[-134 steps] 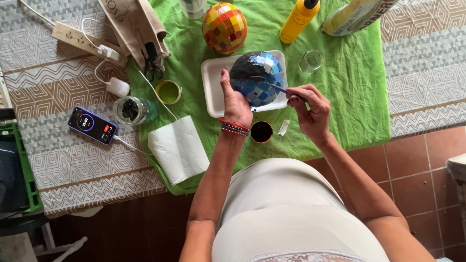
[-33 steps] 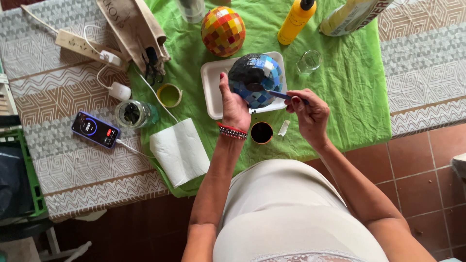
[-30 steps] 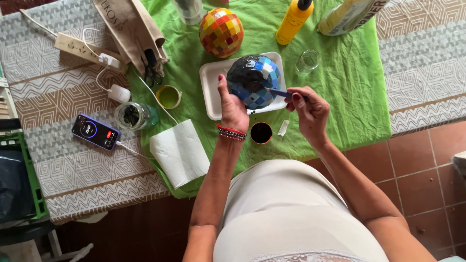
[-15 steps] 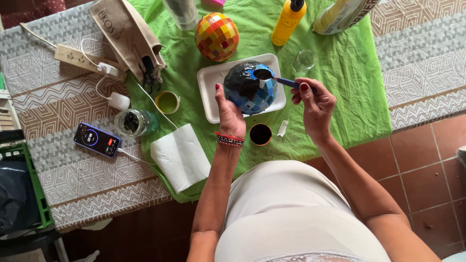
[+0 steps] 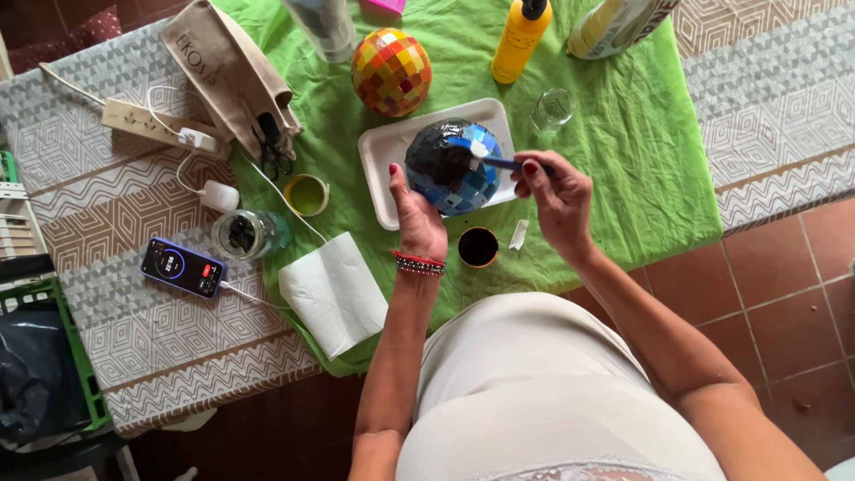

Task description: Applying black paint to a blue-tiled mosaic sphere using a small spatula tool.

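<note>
The left hand (image 5: 417, 218) cups the near-left side of a blue mosaic ball (image 5: 452, 167), thumb and fingers spread against its surface to steady it. The ball sits on a white tray (image 5: 383, 156) that lies on the green cloth (image 5: 623, 160) near the middle of the tabletop (image 5: 107, 294), a little back from its near edge. The right hand (image 5: 552, 196) is just to the right of the ball, fingers pressed together in a pinch on the handle of a small brush (image 5: 485, 157); the brush tip rests on the upper right of the ball. The ball therefore lies between the two hands, touched by the left one and reached by the brush from the right.

Just in front of the tray, between the wrists, stands a small dark pot (image 5: 478, 247). A second mosaic ball in red, orange and yellow (image 5: 391, 71) sits behind the tray, with a yellow bottle (image 5: 521, 36) beside it toward the far edge. A folded paper towel (image 5: 334, 294) lies at the cloth's near left edge, and a phone (image 5: 183, 267) lies on the patterned covering further left.
</note>
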